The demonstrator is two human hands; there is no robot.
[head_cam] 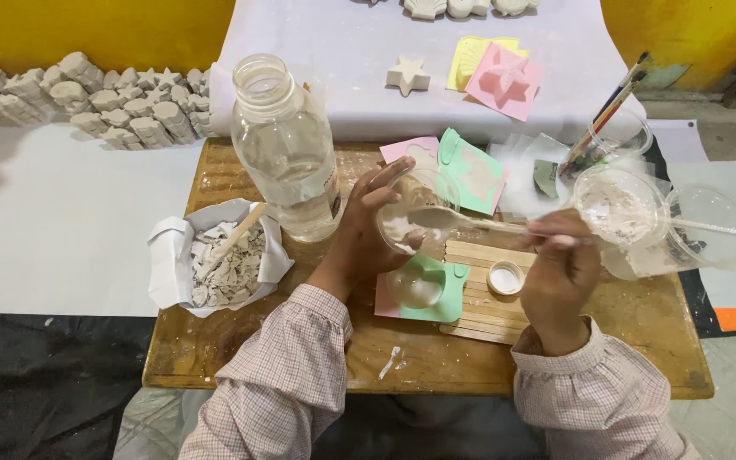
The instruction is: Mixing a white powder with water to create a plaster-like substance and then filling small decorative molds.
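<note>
Tight spot. My left hand (359, 234) has the big clear bottle (287, 145) just beside it on the left, upright, blocks any sweep that way. Further left, paper bag of white chips (215, 255) w/ a stick poking up. My right hand (560, 268) is hemmed on the right by two clear cups (666, 221) and the brushes (606, 115) behind them. Betw. my hands: stick raft (479, 294), small white cap (505, 277), green mould (432, 294) – low, I can pass over. Front strip of the wooden table (436, 362) near my sleeves is free. Far side: coloured moulds (470, 166), then white sheet (342, 51) w/ open room around the star cast (408, 75).
</note>
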